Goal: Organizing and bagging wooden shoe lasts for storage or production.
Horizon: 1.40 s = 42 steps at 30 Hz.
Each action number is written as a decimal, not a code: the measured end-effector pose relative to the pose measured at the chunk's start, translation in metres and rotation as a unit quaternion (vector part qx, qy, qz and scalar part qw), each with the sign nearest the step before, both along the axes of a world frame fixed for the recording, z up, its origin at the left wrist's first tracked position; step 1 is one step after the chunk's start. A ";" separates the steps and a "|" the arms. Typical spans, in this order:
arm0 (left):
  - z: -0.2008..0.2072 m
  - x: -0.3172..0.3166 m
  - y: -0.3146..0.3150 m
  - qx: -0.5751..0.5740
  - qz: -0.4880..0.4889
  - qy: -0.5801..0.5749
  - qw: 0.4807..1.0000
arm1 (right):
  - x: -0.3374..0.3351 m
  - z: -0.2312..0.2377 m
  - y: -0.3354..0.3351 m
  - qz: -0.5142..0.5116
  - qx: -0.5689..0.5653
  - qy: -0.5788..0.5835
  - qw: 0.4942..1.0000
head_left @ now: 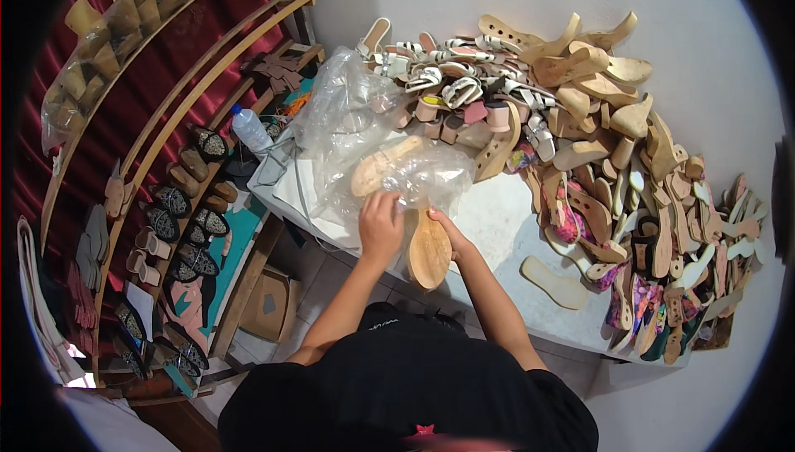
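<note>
Table as landmark: a sole overhangs its near edge between the left hand and right hand; a bag lies just behind them. A sandal heap occupies the far side, soles the right. Shelves stand left; a box sits below.

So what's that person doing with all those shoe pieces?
A person stands at a white table heaped with wooden shoe soles and white strappy sandals. Their right hand holds a tan wooden sole at the table's edge, while the left hand grips a clear plastic bag with another sole inside. Shelves of shoes stand on the left.
</note>
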<state>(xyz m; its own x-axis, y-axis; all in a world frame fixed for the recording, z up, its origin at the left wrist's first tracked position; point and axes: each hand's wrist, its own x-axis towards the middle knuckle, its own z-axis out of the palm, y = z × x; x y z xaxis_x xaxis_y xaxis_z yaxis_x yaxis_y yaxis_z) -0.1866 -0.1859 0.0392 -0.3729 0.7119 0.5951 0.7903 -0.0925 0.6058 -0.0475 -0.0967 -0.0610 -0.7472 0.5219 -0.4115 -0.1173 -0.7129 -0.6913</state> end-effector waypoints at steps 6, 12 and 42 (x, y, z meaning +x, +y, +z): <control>-0.001 0.002 -0.011 -0.002 -0.052 -0.031 0.998 | -0.020 0.027 0.003 -0.108 -0.053 0.039 0.992; 0.000 -0.002 -0.015 -0.022 -0.067 -0.035 0.997 | -0.030 0.038 0.029 -0.135 -0.095 0.067 0.984; -0.007 0.006 -0.028 0.044 -0.217 -0.092 0.971 | -0.073 -0.075 0.029 -0.253 0.164 0.068 0.951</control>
<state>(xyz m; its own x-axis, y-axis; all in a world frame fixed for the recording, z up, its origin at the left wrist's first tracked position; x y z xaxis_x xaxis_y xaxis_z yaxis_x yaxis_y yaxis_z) -0.1804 -0.2139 0.0320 -0.1538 0.7750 0.6129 0.5446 -0.4511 0.7070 -0.1208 -0.0678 -0.1360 -0.4016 0.9122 -0.0816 -0.4921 -0.2901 -0.8208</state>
